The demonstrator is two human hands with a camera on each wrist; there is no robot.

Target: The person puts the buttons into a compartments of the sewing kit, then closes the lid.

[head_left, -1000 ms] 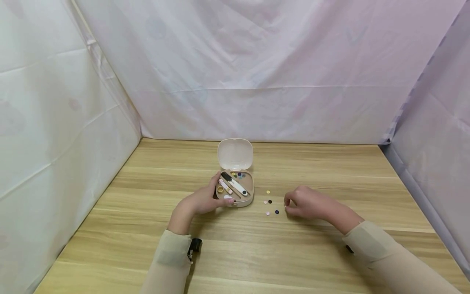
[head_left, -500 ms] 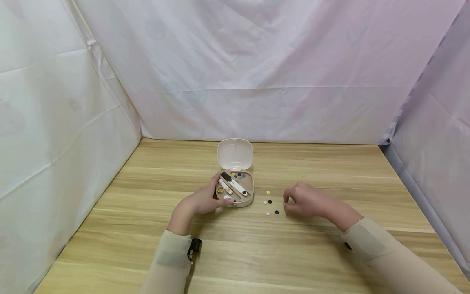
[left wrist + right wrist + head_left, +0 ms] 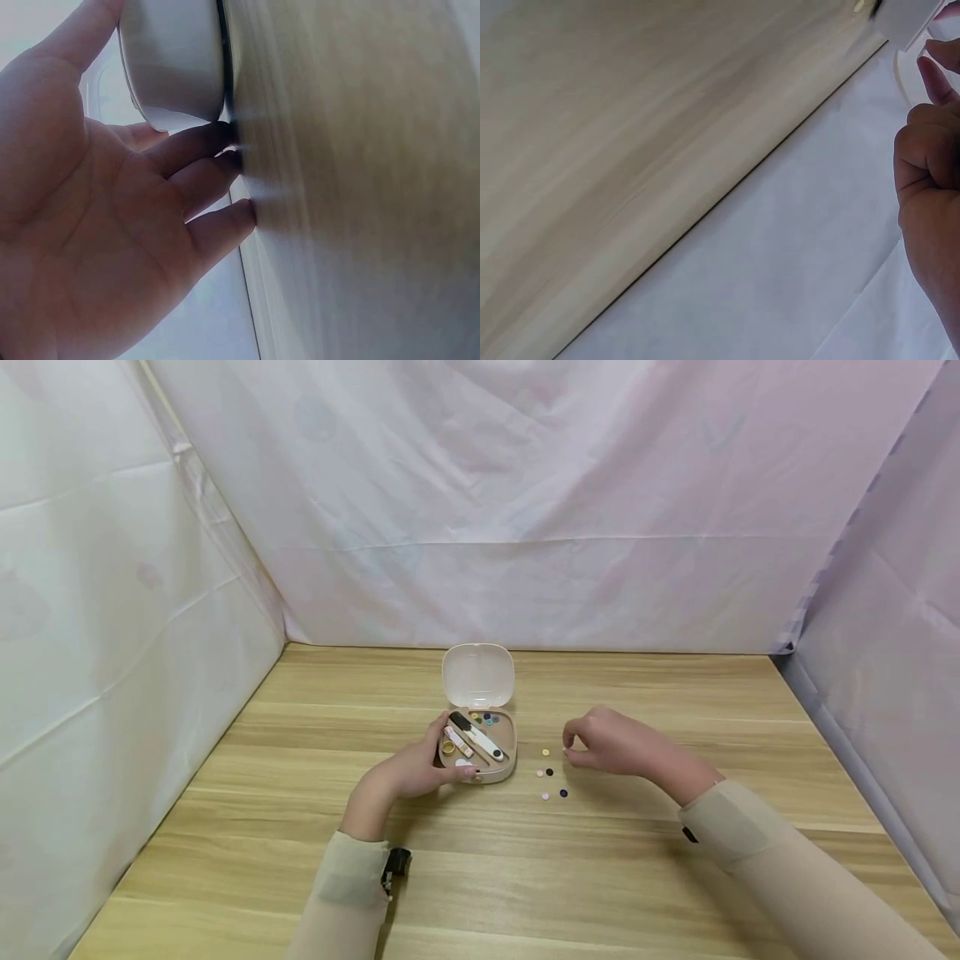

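Note:
My left hand (image 3: 408, 770) holds the near left side of an open beige sewing box (image 3: 511, 768), thumb along its front and fingers round its left side. In the left wrist view the fingers (image 3: 206, 180) reach under and beside the pale box wall (image 3: 176, 67). Inside lie a long white-and-black tool (image 3: 483, 742), a pink-and-white strip (image 3: 459, 742), a gold ring-shaped piece (image 3: 448, 747) and several buttons (image 3: 488, 717). Right of the box, my right hand (image 3: 611, 742) pinches a small whitish button (image 3: 566, 749) between thumb and forefinger, above the table.
Loose buttons lie on the wooden table (image 3: 480, 877) between box and right hand: yellow (image 3: 545, 752), pink (image 3: 540, 773), black (image 3: 550, 772), pale pink (image 3: 545, 796) and dark blue (image 3: 564, 793). The raised lid (image 3: 477, 675) stands behind the box. Pale cloth (image 3: 495, 585) walls the table's back and sides.
My right hand has lifted away from the table with the whitish button and moved left and farther back, towards the yellow button. The left hand and the box have stayed put.

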